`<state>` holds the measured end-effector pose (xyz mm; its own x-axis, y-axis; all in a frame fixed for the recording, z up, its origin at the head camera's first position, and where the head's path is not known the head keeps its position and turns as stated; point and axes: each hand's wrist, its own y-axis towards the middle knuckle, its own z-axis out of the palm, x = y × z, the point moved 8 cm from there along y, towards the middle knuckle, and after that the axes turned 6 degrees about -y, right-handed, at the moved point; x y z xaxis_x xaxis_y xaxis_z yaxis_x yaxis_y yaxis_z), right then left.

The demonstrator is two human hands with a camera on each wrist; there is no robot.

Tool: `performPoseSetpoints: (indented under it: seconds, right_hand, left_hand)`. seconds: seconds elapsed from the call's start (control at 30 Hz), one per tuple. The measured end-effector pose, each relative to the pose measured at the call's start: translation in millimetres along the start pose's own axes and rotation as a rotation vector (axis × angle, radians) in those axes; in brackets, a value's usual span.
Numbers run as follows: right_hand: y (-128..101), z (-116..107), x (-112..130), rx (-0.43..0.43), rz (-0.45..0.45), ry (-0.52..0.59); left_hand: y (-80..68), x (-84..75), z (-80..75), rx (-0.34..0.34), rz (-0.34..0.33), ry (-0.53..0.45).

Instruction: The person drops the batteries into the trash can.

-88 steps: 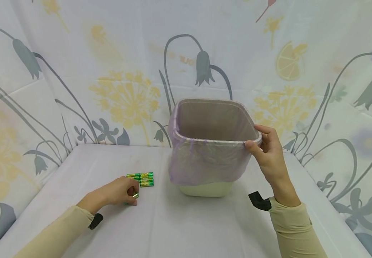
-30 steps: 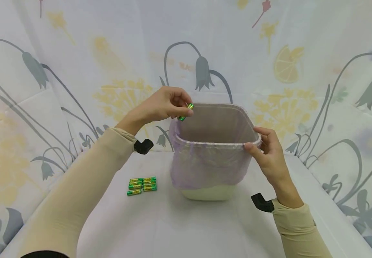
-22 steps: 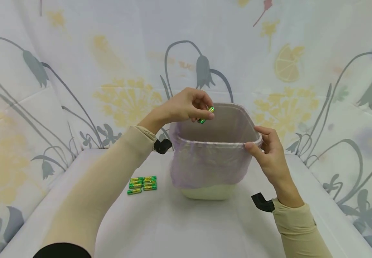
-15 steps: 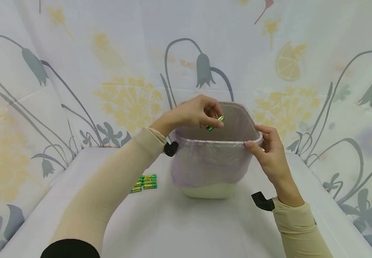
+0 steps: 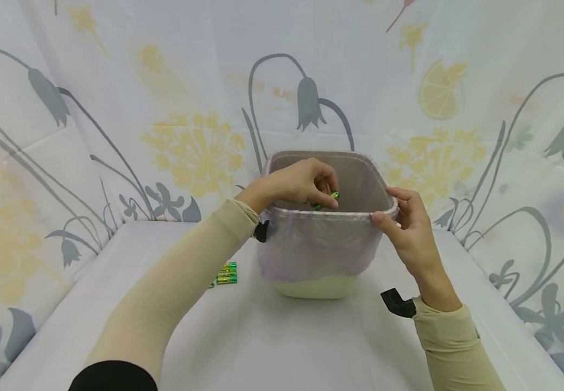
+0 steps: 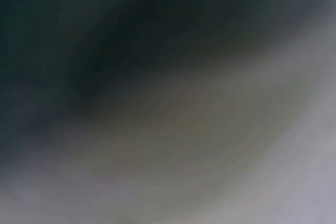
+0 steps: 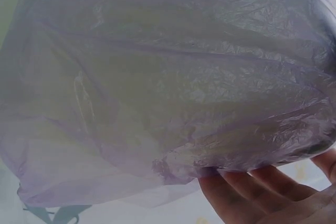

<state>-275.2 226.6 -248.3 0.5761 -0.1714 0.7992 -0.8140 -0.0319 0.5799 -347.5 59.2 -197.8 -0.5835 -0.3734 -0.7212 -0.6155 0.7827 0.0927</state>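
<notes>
A trash bin [image 5: 313,289] lined with a thin purple plastic bag [image 5: 321,247] stands on the white cloth. My left hand [image 5: 301,183] is inside the bin's opening, thumb and fingers pinching a green and gold battery [image 5: 334,195]. With my right hand [image 5: 410,231] I grip the bin's right rim, thumb in front and fingers behind. In the right wrist view the fingers of the right hand [image 7: 262,192] lie against the bag [image 7: 157,87]. The left wrist view is too dark and blurred to make out. More batteries [image 5: 227,274] lie left of the bin, partly hidden by my left forearm.
White cloth [image 5: 262,347] covers the table. A curtain [image 5: 189,65] printed with flowers hangs behind and along both sides. Black wrist mounts [image 5: 398,303] stick out from both sleeves.
My left hand picked up a battery from the group, carried it up and right over the bin's rim, then lowered it into the opening. The right hand kept its hold on the rim.
</notes>
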Motion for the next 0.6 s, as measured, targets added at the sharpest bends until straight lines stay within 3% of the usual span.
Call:
performPoseSetpoints:
  seconds: [0.27, 0.6]
  right_hand:
    - [-0.8, 0.0, -1.4, 0.013, 0.013, -0.029]
    - [-2.4, -0.5, 0.5, 0.018, 0.005, -0.013]
  left_hand:
    - [0.5, 1.5, 3.5, 0.031, -0.010, 0.010]
    - [1.1, 1.0, 4.4, 0.016, -0.002, 0.012]
